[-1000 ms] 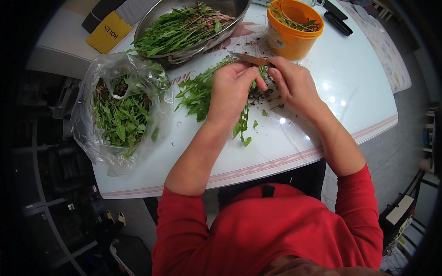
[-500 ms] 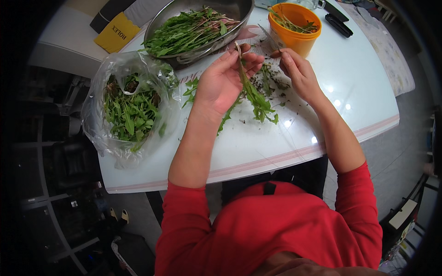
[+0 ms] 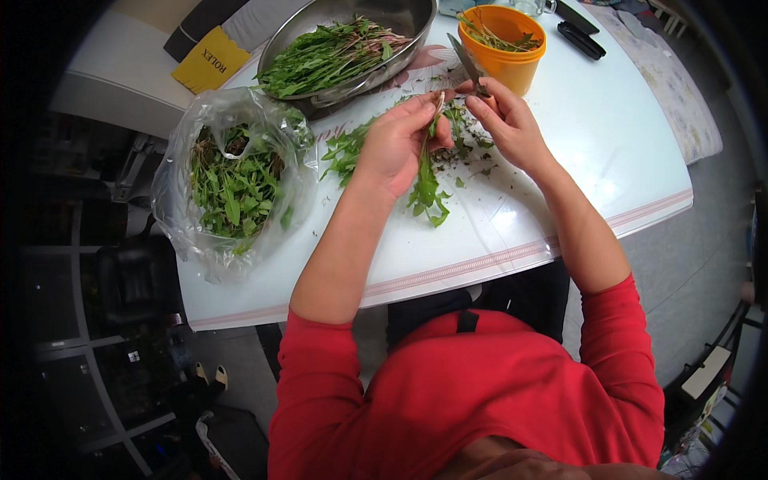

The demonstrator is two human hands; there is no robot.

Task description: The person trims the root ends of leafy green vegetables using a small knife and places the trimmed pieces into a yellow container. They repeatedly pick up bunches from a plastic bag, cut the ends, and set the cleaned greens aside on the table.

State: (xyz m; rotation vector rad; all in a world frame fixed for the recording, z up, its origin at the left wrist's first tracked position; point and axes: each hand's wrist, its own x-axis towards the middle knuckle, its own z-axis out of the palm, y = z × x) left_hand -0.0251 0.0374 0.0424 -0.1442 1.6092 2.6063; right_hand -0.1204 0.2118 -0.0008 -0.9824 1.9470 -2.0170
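Note:
My left hand (image 3: 398, 144) is closed around a leafy green plant (image 3: 428, 192). Its pale root end points up by my thumb, and its leaves hang below my palm. A knife (image 3: 466, 58) is gripped in my right hand (image 3: 514, 128), blade tilted up and to the left, in front of the orange bucket (image 3: 516, 70). Both hands are close together above the table, their fingertips nearly meeting. Beneath them lie loose green leaves (image 3: 348, 150) and dark crumbs of soil and trimmings (image 3: 478, 166).
A metal basin (image 3: 422, 34) at the back holds a pile of trimmed greens (image 3: 332, 60). At left, a clear plastic bag (image 3: 172, 212) contains more plants. The bucket has stems inside. A black object (image 3: 582, 40), a yellow item (image 3: 210, 60) and the white table's edge (image 3: 448, 276) also show.
My right hand has moved slightly left, closer to the plant, and the knife blade has turned into clearer view. The plant in my left hand now hangs more steeply, its root end shifted right.

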